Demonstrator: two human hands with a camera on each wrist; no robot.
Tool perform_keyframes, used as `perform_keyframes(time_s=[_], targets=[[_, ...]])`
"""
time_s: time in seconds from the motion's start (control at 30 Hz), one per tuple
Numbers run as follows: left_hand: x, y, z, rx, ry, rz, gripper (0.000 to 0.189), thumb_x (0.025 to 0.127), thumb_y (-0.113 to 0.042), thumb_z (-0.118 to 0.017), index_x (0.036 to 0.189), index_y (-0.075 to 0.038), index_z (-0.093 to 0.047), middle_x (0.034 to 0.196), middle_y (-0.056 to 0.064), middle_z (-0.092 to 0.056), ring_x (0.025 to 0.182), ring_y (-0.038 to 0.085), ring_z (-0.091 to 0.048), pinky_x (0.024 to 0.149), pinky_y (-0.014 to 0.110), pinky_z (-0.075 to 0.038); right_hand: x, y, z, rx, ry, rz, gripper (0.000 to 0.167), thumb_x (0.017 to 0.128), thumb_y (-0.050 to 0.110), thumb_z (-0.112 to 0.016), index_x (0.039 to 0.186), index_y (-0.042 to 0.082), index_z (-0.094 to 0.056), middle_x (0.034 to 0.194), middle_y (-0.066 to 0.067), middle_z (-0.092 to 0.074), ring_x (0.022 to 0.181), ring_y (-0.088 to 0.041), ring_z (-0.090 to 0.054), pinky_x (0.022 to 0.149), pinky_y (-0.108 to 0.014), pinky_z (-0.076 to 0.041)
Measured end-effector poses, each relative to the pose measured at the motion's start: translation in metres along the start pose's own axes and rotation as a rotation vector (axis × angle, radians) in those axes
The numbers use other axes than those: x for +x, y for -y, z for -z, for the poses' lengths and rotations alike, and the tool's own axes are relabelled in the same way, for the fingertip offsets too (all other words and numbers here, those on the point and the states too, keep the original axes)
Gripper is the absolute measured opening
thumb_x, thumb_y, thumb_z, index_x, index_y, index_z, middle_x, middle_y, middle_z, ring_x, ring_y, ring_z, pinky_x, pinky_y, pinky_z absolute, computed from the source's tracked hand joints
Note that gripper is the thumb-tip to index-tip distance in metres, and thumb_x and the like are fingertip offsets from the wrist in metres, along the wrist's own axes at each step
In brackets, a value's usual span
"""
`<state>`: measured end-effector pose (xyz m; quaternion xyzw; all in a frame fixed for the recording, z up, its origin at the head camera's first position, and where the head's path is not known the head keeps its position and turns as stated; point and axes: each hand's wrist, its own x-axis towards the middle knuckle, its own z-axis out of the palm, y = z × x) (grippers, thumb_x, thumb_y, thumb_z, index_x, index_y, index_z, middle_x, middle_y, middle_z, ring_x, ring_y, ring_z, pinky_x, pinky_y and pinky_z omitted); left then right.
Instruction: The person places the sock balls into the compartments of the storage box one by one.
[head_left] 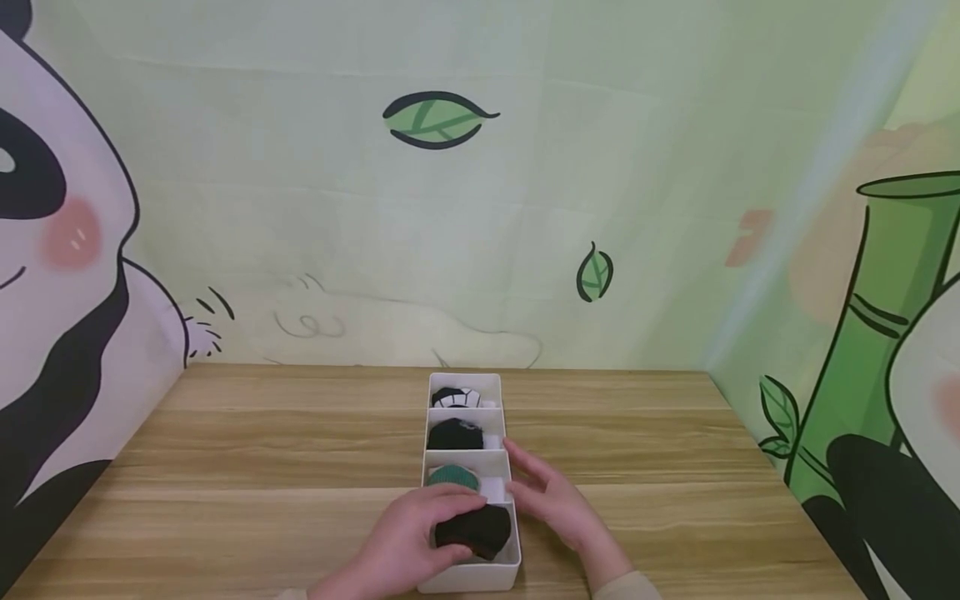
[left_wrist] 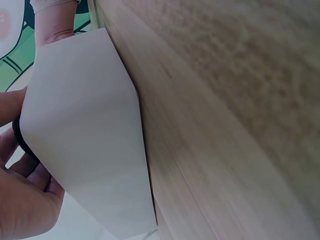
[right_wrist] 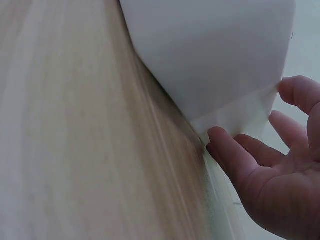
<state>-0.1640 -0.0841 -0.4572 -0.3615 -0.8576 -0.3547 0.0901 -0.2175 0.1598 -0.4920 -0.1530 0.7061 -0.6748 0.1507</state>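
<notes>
A long white box (head_left: 513, 525) with dividers stands on the table, its compartments in a row away from me. My left hand (head_left: 408, 533) grips a rolled black sock (head_left: 480, 532) at the nearest compartment, thumb on the near side and fingers over the top. Behind it a green ribbed rolled sock (head_left: 453, 477) is partly covered by that hand. Another black roll (head_left: 455, 434) and a black-and-white roll (head_left: 457, 398) sit in the two farther compartments. Along the box's right wall my right hand (head_left: 555, 500) has its fingers extended, fingertips right at the wall in the right wrist view.
The wood-grain table (head_left: 300, 442) extends to both sides of the box. Behind it hangs a pale green backdrop (head_left: 637, 125) printed with leaves, pandas and bamboo. In the left wrist view, the box's white side wall (left_wrist: 85, 125) rises from the table surface.
</notes>
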Motion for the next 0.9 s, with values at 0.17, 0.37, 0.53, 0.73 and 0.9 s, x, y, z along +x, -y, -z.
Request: perform_keyframes(time_s=[0.17,0.37,0.53,0.73,0.9], targets=[[-0.001,-0.001,0.000,-0.026,0.043,0.037,0.051,0.078,-0.015,-0.085,0.126,-0.012,-0.068,0.122,0.000,-0.066,0.110,0.017,-0.061,0.094,0.038,-0.051,0.000,-0.001,0.000,-0.004,0.002,0.004,0.064,0.098,0.007,-0.061,0.154,0.006,-0.032,0.158,-0.021,-0.026,0.135,-0.041,-0.041,0.102,-0.038,-0.045],[-0.002,0.001,0.000,-0.060,0.048,0.058,0.048,0.080,-0.014,-0.083,0.126,-0.011,-0.068,0.122,0.000,-0.066,0.112,0.018,-0.061,0.096,0.039,-0.050,0.001,-0.003,-0.001,-0.007,-0.004,-0.002,0.064,0.097,0.008,-0.062,0.154,0.008,-0.034,0.158,-0.020,-0.028,0.135,-0.041,-0.042,0.102,-0.038,-0.046],[-0.001,0.005,0.000,-0.114,0.007,0.059,0.045,0.082,-0.012,-0.081,0.125,-0.013,-0.068,0.121,-0.004,-0.066,0.111,0.016,-0.061,0.096,0.037,-0.051,0.001,-0.002,0.000,0.004,-0.005,0.001,0.063,0.097,0.006,-0.061,0.154,0.007,-0.033,0.158,-0.020,-0.028,0.135,-0.041,-0.042,0.101,-0.038,-0.046],[-0.001,0.011,0.004,-0.086,-0.136,-0.034,0.042,0.080,-0.008,-0.082,0.119,-0.011,-0.069,0.117,-0.001,-0.068,0.107,0.019,-0.064,0.091,0.037,-0.053,0.001,-0.003,0.002,-0.013,-0.008,-0.003,0.063,0.097,0.007,-0.062,0.154,0.006,-0.034,0.157,-0.021,-0.029,0.134,-0.041,-0.042,0.101,-0.038,-0.046],[-0.003,0.017,0.015,-0.055,-0.202,0.010,0.040,0.081,-0.008,-0.082,0.119,-0.009,-0.071,0.119,0.001,-0.069,0.108,0.022,-0.064,0.092,0.042,-0.053,0.002,-0.002,0.005,-0.094,0.006,0.022,0.063,0.096,0.008,-0.064,0.153,0.007,-0.036,0.155,-0.021,-0.033,0.133,-0.041,-0.044,0.101,-0.038,-0.046]])
